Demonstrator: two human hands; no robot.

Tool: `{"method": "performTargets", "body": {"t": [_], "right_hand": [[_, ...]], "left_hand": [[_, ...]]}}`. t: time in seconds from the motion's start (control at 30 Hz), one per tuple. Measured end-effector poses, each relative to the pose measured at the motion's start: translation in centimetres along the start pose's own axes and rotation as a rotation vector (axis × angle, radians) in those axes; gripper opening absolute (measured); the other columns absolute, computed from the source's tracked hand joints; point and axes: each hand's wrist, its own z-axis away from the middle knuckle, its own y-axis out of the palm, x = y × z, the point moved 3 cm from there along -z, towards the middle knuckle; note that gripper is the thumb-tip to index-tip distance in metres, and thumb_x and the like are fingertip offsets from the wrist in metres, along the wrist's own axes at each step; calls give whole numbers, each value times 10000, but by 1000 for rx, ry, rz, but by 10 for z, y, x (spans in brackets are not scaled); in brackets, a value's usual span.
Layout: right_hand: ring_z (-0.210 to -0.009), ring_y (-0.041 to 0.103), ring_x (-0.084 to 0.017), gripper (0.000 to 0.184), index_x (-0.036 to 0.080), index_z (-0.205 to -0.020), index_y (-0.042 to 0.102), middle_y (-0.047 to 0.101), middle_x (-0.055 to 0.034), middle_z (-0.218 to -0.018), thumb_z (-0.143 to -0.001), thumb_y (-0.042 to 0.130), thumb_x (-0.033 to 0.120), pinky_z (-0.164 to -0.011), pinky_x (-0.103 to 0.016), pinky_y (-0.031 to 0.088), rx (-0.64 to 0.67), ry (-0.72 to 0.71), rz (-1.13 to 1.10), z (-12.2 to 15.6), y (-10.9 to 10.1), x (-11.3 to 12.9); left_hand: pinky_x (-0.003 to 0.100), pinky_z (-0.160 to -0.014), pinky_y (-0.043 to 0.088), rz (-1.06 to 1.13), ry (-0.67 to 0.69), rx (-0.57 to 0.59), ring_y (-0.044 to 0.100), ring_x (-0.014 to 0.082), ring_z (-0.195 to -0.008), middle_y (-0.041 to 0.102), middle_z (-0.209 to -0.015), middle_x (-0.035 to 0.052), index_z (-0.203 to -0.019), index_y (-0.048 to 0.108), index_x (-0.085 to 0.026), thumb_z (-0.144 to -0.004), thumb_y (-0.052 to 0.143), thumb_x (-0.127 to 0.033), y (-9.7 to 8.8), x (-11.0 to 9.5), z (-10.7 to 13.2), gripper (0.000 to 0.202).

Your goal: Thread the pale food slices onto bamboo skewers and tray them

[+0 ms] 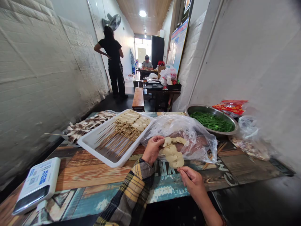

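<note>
My left hand [152, 149] is closed on several pale round slices [173, 154], thin and flat, which overlap in a row over the table. Close to the lower end of that row, my right hand [192, 182] makes a pinch; whatever its fingertips hold is hidden. Behind the slices lies a clear plastic bag [188, 127] with pinkish contents. To the left stands a white tray [117, 163], where bamboo skewers [117, 138] lie side by side with similar pale slices [135, 119] on their far ends.
Grey-brown mushrooms [88, 125] lie left of the tray. A metal bowl [189, 110] of green stalks stands back right, beside another plastic bag [252, 138]. Loose sticks [221, 147] lie by the clear bag. A white device [37, 185] sits front left. Two people are farther back.
</note>
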Motion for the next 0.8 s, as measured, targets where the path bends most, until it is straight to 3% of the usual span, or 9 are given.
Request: {"method": "performTargets", "body": {"t": [0.4,0.8], "right_hand": [[-417,442,-110,371,124,-820,707,471,29,-480,-887,527,441,-451,-217,346,-4,-24,70,0,-1,0],[-419,448,-106,344,132,-824,712,495,22,-498,-893,538,420,-452,-214,352,16,-46,57,1,-1,-1]], "left_hand": [[235,-536,448,52,34,-32,560,102,-526,625,-619,-9,-723,617,-133,-531,838,-295,0,-2,-1,334],[227,-517,446,97,-34,-40,558,100,-537,623,-645,-7,-701,623,-139,-529,829,-244,-3,4,-3,288]]}}
